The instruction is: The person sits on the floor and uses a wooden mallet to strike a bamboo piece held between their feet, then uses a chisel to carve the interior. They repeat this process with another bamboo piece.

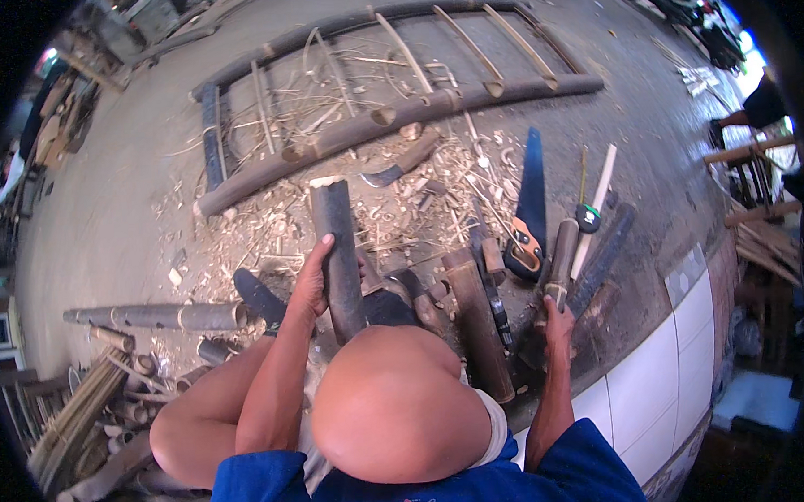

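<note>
My left hand (313, 273) is wrapped round a short, thick, dark bamboo piece (335, 227), held upright between my legs with its pale cut end at the top. Over to the right, my right hand (557, 323) closes on the lower end of a thinner brown bamboo piece (562, 248) lying at the edge of the raised floor. Beside that piece are a handsaw (530, 200) with an orange handle and a black and green tape measure (587, 218). A split brown bamboo length (477, 324) rests nearer my right knee.
A ladder-like bamboo frame (405, 114) lies ahead, amid shavings (266, 225). A curved blade with a wooden handle (403, 163) sits before it. Bamboo offcuts (140, 415) pile up at the left, near a long dark pole (158, 317). White tiles (646, 384) edge the right side.
</note>
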`<state>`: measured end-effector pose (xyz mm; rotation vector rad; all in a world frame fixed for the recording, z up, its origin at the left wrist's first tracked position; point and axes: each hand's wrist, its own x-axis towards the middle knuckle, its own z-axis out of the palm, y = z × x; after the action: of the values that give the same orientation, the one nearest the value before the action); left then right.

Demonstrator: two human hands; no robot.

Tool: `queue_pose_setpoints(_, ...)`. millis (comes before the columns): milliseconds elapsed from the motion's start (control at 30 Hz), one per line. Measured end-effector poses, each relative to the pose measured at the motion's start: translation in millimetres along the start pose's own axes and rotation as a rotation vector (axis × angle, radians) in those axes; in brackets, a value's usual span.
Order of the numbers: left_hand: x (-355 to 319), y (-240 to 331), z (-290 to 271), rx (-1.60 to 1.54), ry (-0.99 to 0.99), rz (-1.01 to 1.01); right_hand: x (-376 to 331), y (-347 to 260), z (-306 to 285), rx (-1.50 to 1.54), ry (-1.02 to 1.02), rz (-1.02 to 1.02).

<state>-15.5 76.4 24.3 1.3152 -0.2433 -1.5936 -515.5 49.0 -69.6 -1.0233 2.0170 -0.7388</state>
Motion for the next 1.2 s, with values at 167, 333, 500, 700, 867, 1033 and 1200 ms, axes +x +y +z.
queue_pose_setpoints(167,-0.2,1.9,-9.3,-0.031,0.13,0.194,-22.0,-46.8,37.3,-0.556,0.2,-0.591)
queue_pose_setpoints(333,8.2,-1.0,11.0,-0.034,0.358,0.472,-75.3,-146.6,129.1,-0.026,-0.723,-0.348)
queue_pose_setpoints(500,6.1,-4.9,32.1,-0.185,0.397,0.556,-139.5,-197.3,203.3,-0.106,-1.019,-0.715)
queue_pose_setpoints(700,-6.6,-8.6,9.5,-0.299,0.4,0.594,-163.7,-203.1,227.7,-0.238,-0.959,-0.718)
queue_pose_setpoints(867,-11.2,-19.0,-4.1,-0.352,0.637,0.638,-163.4,-189.5,234.2,-0.389,-0.933,-0.898)
queue_pose_setpoints(1033,-6.5,-10.1,-30.2,-0.271,0.729,0.668,-143.5,-165.1,244.6,-0.309,-0.986,-0.744)
queue_pose_setpoints(1200,4.4,12.6,-59.7,-0.132,0.74,0.63,-134.2,-139.3,272.6,-0.888,-0.621,-1.036)
